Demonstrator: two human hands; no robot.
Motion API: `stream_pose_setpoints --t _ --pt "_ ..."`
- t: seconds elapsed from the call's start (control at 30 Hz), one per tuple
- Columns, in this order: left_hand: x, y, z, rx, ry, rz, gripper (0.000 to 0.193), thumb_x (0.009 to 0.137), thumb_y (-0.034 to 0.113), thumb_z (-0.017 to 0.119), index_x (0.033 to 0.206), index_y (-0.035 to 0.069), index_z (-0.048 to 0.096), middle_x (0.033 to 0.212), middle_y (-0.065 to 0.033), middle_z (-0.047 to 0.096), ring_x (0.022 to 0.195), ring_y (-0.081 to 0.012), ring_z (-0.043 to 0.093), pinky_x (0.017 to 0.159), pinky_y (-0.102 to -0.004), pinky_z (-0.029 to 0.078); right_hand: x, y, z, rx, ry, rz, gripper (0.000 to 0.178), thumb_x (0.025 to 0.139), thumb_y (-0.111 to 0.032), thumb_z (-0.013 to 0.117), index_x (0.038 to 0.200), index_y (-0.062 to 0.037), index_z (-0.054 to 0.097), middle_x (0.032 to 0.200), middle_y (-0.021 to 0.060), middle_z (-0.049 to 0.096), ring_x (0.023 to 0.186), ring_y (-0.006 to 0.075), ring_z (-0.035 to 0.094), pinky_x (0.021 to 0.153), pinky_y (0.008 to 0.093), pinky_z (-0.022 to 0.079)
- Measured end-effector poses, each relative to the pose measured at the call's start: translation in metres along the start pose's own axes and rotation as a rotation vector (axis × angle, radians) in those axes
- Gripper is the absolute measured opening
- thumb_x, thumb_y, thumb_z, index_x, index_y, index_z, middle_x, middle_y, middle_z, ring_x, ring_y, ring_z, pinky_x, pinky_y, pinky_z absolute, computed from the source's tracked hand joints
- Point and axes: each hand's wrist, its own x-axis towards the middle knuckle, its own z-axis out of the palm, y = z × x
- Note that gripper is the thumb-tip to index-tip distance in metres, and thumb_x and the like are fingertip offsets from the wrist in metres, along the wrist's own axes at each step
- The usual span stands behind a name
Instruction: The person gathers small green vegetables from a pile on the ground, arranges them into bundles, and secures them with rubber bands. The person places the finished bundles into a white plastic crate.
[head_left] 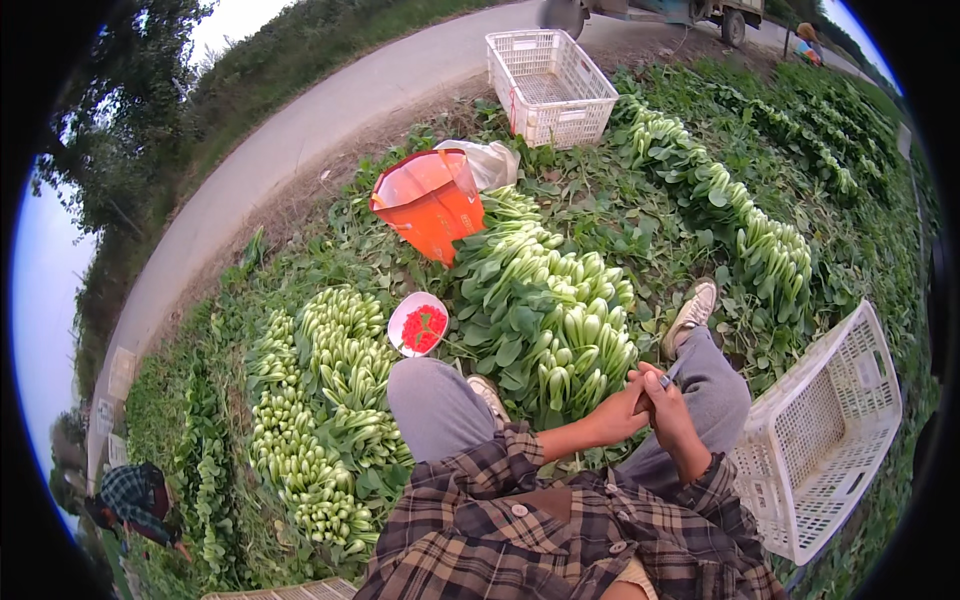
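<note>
**Small knife held over the knees beside the greens**

The left hand (618, 413) meets the right hand (665, 412) above the right knee. The right fingers are curled shut around a small knife (671, 374), whose long axis slants up and to the right, its tip poking out past the fingers. Whether the left fingers grip anything cannot be told. A pile of bok choy (545, 310) lies just left.

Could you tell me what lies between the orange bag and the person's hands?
In the head view, a heap of cut green bok choy fills the stretch between the orange bag and the joined hands.
</note>
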Motion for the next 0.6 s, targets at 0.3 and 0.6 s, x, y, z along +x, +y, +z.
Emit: stream_pose_setpoints --t 0.3,0.6 --pt "0.106 -0.013 -0.239 0.657 -0.132 -0.313 0.034 0.085 0.021 0.065 0.114 0.005 0.06 0.102 -0.0118 0.064 0.091 -0.0226 0.062 0.081 -0.0348 0.05 0.074 -0.103 -0.072 -0.272 0.34 0.046 0.033 0.095 -0.032 0.057 0.107 -0.0021 0.049 0.062 0.0001 0.05 0.04 0.0077 0.046 0.035 0.0207 0.035" --pt "0.25 -0.165 -0.506 0.901 0.422 -0.405 0.044 0.081 0.011 0.058 0.124 0.003 0.054 0.116 -0.0223 0.058 0.106 -0.0365 0.057 0.091 -0.0411 0.046 0.18 -0.047 -0.114 -0.14 0.323 0.293 0.035 0.089 -0.016 0.062 0.119 -0.0033 0.05 0.071 0.0022 0.056 0.051 0.009 0.053 0.044 0.0209 0.041"
